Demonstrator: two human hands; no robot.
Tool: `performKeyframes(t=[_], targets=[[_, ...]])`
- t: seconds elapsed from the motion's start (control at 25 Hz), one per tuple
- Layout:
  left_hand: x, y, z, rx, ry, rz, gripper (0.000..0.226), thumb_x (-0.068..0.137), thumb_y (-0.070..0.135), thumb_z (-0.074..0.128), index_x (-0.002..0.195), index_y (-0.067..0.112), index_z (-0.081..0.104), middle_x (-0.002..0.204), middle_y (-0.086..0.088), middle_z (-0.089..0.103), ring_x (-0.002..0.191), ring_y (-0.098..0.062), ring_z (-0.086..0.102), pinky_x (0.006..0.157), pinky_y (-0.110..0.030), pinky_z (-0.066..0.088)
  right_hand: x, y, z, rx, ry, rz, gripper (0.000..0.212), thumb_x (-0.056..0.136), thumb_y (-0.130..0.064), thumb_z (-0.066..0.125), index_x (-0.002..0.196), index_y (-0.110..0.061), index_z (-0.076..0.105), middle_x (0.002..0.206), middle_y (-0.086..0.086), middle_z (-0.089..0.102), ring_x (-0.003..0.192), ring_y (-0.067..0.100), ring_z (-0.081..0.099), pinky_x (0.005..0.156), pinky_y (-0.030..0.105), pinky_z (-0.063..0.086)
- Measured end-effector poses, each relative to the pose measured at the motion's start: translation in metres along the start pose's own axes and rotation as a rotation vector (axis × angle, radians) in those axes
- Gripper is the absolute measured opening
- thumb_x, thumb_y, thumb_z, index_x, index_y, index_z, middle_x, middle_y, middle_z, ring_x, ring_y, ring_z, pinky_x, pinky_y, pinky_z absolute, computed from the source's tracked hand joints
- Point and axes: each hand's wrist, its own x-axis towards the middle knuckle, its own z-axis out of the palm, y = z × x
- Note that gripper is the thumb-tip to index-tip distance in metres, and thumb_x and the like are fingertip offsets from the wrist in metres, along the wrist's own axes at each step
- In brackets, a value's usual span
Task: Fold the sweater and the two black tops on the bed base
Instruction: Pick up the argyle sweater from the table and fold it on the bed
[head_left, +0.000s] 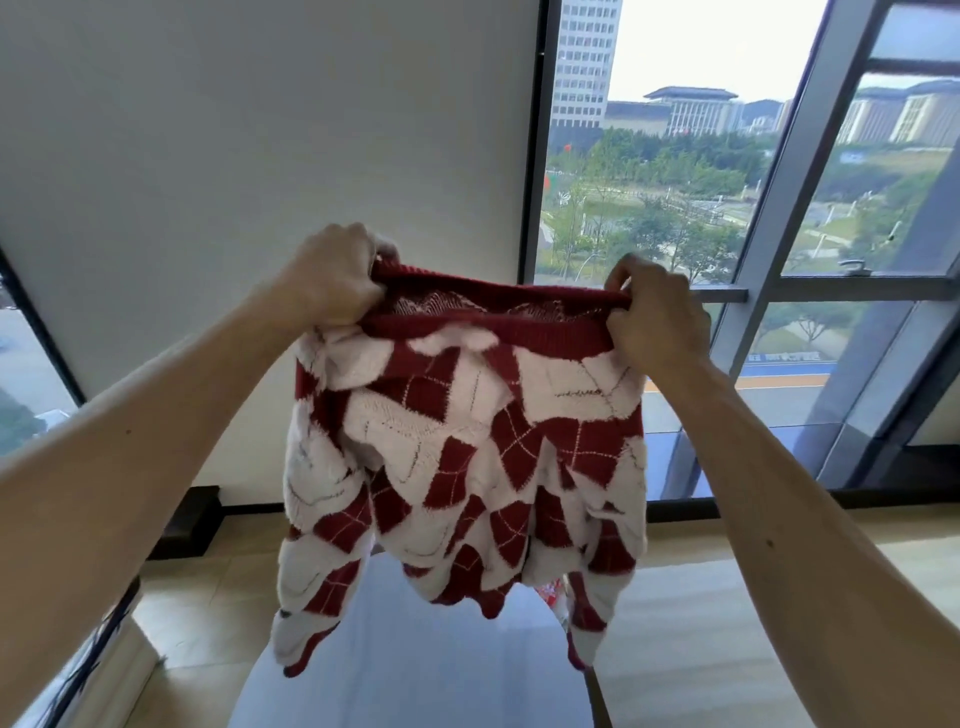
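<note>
Sweater hangs mid-frame, its ribbed red band stretched horizontally between left hand and right hand, each gripping one end.

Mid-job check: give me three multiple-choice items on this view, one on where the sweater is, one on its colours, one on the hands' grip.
1. Where is the sweater? A flat on the floor; B held up in the air; C on a hanger.
2. Its colours? A red and white; B blue and yellow; C plain black.
3. Which hands grip it? A left only; B neither; C both.
Answers: B, it hangs from the raised hands; A, red and white diamonds; C, left hand and right hand each grip its red ribbed band.
</note>
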Motion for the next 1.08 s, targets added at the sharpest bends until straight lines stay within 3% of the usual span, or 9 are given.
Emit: performKeyframes(t=[0.12, 0.32, 0.4, 0.48, 0.6, 0.68, 0.84, 0.96, 1.08], targets=[[-0.004, -0.029, 0.013, -0.029, -0.176, -0.132, 0.024, 0.082, -0.007, 0.055, 0.087, 0.012, 0.069, 0.067, -0.004, 0.062, 0.063, -0.021, 0.059, 0.053, -0.025, 0.041, 0.008, 0.007, 0.001, 0.005, -0.095, 0.072, 0.027, 0.081, -0.004, 0.054, 0.097, -0.025, 0.061, 0.106, 0.011, 0.060, 0.108, 0.035, 0.055, 0.079, 0.037, 0.038], [-0.009, -0.046, 0.025, -0.610, -0.046, -0.298, 0.036, 0.094, -0.011, 0.039, 0.085, 0.016, 0.061, 0.080, -0.006, 0.058, 0.076, -0.021, 0.054, 0.058, -0.024, 0.044, 0.012, 0.005, 0.008, 0.374, -0.080, 0.154, 0.037, 0.070, -0.009, 0.040, 0.097, -0.024, 0.060, 0.098, 0.007, 0.061, 0.103, 0.035, 0.062, 0.077, 0.037, 0.048], [-0.013, -0.038, 0.015, -0.706, -0.066, -0.220, 0.027, 0.100, 0.000, 0.046, 0.087, 0.016, 0.064, 0.087, -0.008, 0.065, 0.088, -0.027, 0.061, 0.074, -0.027, 0.051, 0.019, 0.004, 0.006, 0.424, -0.096, 0.215, 0.041, 0.070, -0.015, 0.038, 0.104, -0.024, 0.060, 0.106, 0.008, 0.061, 0.105, 0.033, 0.060, 0.086, 0.042, 0.052], [-0.020, -0.027, -0.004, -0.742, -0.105, -0.119, 0.022, 0.103, 0.019, 0.050, 0.092, 0.013, 0.069, 0.094, -0.010, 0.073, 0.097, -0.032, 0.070, 0.085, -0.033, 0.057, 0.027, 0.005, 0.001, 0.422, -0.075, 0.210, 0.035, 0.079, -0.016, 0.041, 0.108, -0.021, 0.060, 0.111, 0.010, 0.062, 0.106, 0.029, 0.059, 0.081, 0.037, 0.049], [-0.034, -0.011, -0.043, -0.834, -0.351, 0.058, 0.025, 0.095, 0.040, 0.063, 0.089, 0.018, 0.073, 0.079, 0.008, 0.077, 0.076, -0.007, 0.074, 0.069, -0.014, 0.054, 0.031, -0.002, -0.003, 0.567, -0.066, 0.091, 0.027, 0.089, -0.008, 0.043, 0.101, -0.020, 0.065, 0.097, 0.005, 0.066, 0.090, 0.019, 0.063, 0.064, 0.027, 0.043], [-0.028, 0.003, -0.053, -0.899, -0.519, 0.131, 0.036, 0.084, 0.047, 0.074, 0.093, 0.012, 0.076, 0.085, -0.006, 0.075, 0.071, -0.016, 0.069, 0.064, -0.021, 0.053, 0.026, -0.020, -0.007, 0.691, -0.105, -0.046, 0.030, 0.086, -0.001, 0.043, 0.090, -0.021, 0.065, 0.082, -0.001, 0.063, 0.075, 0.012, 0.059, 0.060, 0.022, 0.044], [-0.004, 0.057, -0.017, -0.590, -0.321, 0.344, 0.070, 0.083, 0.048, 0.075, 0.141, 0.017, 0.049, 0.135, 0.001, 0.063, 0.126, -0.013, 0.060, 0.105, -0.037, 0.050, 0.016, -0.068, -0.005, 0.689, -0.207, -0.390, 0.027, 0.068, -0.004, 0.045, 0.087, -0.010, 0.063, 0.077, -0.001, 0.060, 0.076, 0.015, 0.057, 0.068, 0.033, 0.047], [0.002, 0.084, 0.007, -0.879, -0.402, 0.411, 0.066, 0.083, 0.036, 0.078, 0.135, 0.007, 0.048, 0.115, 0.002, 0.064, 0.110, -0.008, 0.063, 0.093, -0.028, 0.053, 0.014, -0.077, -0.002, 0.599, -0.129, -0.439, 0.023, 0.061, -0.013, 0.051, 0.074, -0.031, 0.052, 0.076, -0.009, 0.056, 0.077, 0.014, 0.052, 0.072, 0.039, 0.045], [0.005, 0.090, 0.012, -0.808, -0.434, 0.377, 0.056, 0.083, 0.047, 0.075, 0.114, 0.003, 0.061, 0.091, -0.004, 0.063, 0.088, -0.015, 0.062, 0.081, -0.030, 0.049, 0.004, -0.061, -0.006, 0.587, -0.050, -0.286, 0.023, 0.056, -0.017, 0.052, 0.068, -0.030, 0.037, 0.069, -0.012, 0.040, 0.065, 0.008, 0.036, 0.062, 0.032, 0.031]])
